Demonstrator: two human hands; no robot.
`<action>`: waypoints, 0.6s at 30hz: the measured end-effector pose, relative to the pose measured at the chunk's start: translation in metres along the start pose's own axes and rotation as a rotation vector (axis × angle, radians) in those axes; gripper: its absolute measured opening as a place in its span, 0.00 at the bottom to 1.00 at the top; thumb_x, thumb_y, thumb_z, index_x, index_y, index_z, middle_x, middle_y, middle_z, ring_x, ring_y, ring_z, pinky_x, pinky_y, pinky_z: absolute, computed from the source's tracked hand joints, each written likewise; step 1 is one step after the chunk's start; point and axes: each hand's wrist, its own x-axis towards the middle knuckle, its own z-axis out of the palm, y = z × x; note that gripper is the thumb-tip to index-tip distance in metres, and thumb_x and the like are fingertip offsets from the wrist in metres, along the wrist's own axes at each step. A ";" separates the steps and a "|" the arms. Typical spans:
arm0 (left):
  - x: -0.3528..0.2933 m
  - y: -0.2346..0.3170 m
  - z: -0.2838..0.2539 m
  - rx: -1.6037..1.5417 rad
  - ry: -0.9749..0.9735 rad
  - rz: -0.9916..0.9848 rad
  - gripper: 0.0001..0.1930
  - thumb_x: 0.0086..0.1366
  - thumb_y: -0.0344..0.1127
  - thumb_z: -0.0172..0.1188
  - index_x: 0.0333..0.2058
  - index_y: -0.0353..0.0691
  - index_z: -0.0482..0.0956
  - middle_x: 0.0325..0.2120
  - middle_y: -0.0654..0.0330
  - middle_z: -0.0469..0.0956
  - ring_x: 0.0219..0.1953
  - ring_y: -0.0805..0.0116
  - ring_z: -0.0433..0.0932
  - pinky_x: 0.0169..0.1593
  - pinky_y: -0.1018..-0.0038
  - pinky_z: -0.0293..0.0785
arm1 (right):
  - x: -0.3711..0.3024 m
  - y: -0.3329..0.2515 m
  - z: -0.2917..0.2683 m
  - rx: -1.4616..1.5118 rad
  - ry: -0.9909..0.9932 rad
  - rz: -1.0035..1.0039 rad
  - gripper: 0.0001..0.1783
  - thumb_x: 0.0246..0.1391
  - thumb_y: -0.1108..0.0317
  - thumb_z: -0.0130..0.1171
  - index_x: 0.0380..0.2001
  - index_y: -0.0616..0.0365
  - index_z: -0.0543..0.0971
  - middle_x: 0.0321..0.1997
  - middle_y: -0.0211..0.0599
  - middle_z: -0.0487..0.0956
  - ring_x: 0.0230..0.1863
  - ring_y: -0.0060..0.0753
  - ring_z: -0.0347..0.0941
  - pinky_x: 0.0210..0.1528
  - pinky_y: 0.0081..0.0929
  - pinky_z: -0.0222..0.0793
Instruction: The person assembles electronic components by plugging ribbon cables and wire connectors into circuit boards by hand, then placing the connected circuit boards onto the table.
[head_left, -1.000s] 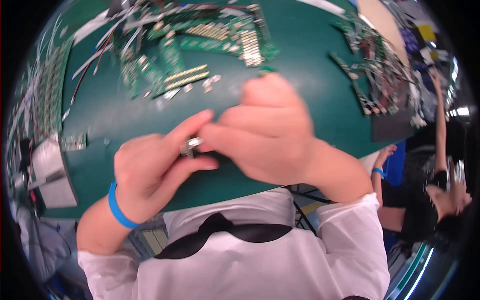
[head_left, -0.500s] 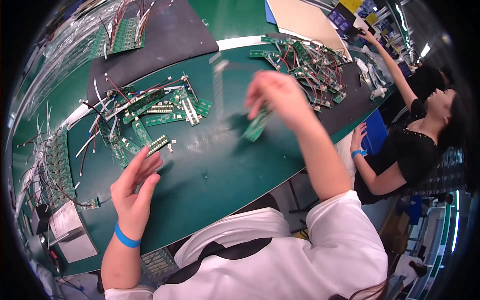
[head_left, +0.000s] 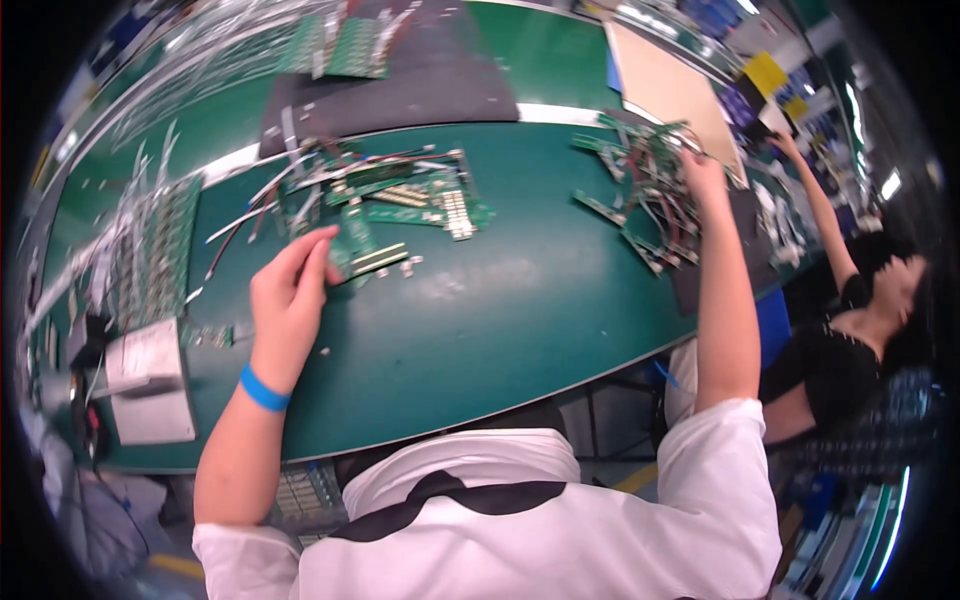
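Note:
My left hand (head_left: 292,280) is at the near left edge of a pile of green circuit boards (head_left: 400,213). Its thumb and fingers are drawn together in a pinch beside a board's end; what they hold, if anything, I cannot make out. Some boards in this pile carry rows of pale components, and thin wires trail from them. Far to the right, my right hand (head_left: 706,178) reaches into a second heap of wired circuit boards (head_left: 650,205). Its fingers are partly hidden among the boards and blurred, so their grip is unclear. Small pale connectors (head_left: 410,266) lie near the left pile.
Wired board panels (head_left: 155,245) stand at the left, and another panel (head_left: 345,48) rests on a dark mat (head_left: 420,95) at the back. A whitish metal plate (head_left: 155,415) lies front left. A co-worker (head_left: 830,330) sits at the right, one arm stretched forward.
My right hand has moved right, from mid-table with a green board to the right heap. My left hand's spread fingers have come together by the left pile. The view has shifted.

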 end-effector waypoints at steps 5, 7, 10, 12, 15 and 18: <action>0.005 -0.007 -0.009 -0.014 0.039 -0.045 0.12 0.65 0.31 0.51 0.44 0.36 0.78 0.20 0.64 0.77 0.18 0.83 0.66 0.23 0.83 0.64 | -0.048 -0.075 0.006 -0.452 0.195 0.078 0.31 0.50 0.46 0.54 0.48 0.63 0.74 0.51 0.58 0.68 0.55 0.60 0.62 0.55 0.54 0.57; 0.005 -0.006 -0.008 0.001 0.001 -0.075 0.12 0.63 0.31 0.54 0.43 0.35 0.78 0.21 0.62 0.78 0.19 0.82 0.68 0.24 0.82 0.65 | -0.074 -0.110 0.019 -0.409 0.387 -0.163 0.30 0.49 0.51 0.56 0.50 0.62 0.70 0.49 0.55 0.68 0.54 0.57 0.61 0.54 0.53 0.56; 0.004 -0.001 -0.005 0.001 -0.041 -0.067 0.11 0.62 0.32 0.57 0.40 0.34 0.80 0.20 0.61 0.79 0.20 0.82 0.71 0.24 0.83 0.66 | -0.114 -0.166 0.030 -0.105 0.226 -0.578 0.27 0.46 0.56 0.58 0.46 0.62 0.71 0.46 0.51 0.70 0.52 0.51 0.62 0.52 0.49 0.57; 0.003 0.004 -0.005 0.041 -0.041 -0.098 0.09 0.59 0.32 0.60 0.34 0.32 0.82 0.17 0.61 0.77 0.19 0.81 0.72 0.23 0.83 0.65 | -0.155 -0.216 0.047 -0.004 0.125 -0.582 0.20 0.40 0.61 0.59 0.37 0.61 0.75 0.42 0.47 0.72 0.47 0.50 0.65 0.48 0.45 0.62; 0.003 0.007 -0.001 0.047 -0.059 -0.167 0.08 0.57 0.33 0.63 0.26 0.32 0.82 0.14 0.62 0.75 0.15 0.81 0.70 0.19 0.83 0.62 | -0.189 -0.235 0.077 0.183 0.000 -0.649 0.21 0.40 0.63 0.63 0.40 0.58 0.73 0.45 0.48 0.68 0.53 0.51 0.60 0.53 0.46 0.56; -0.003 0.010 -0.006 0.081 -0.076 -0.120 0.12 0.57 0.34 0.63 0.19 0.31 0.79 0.13 0.62 0.74 0.14 0.81 0.69 0.17 0.83 0.60 | -0.212 -0.244 0.101 0.220 0.062 -0.701 0.23 0.45 0.63 0.61 0.43 0.61 0.70 0.52 0.51 0.62 0.61 0.58 0.51 0.59 0.52 0.48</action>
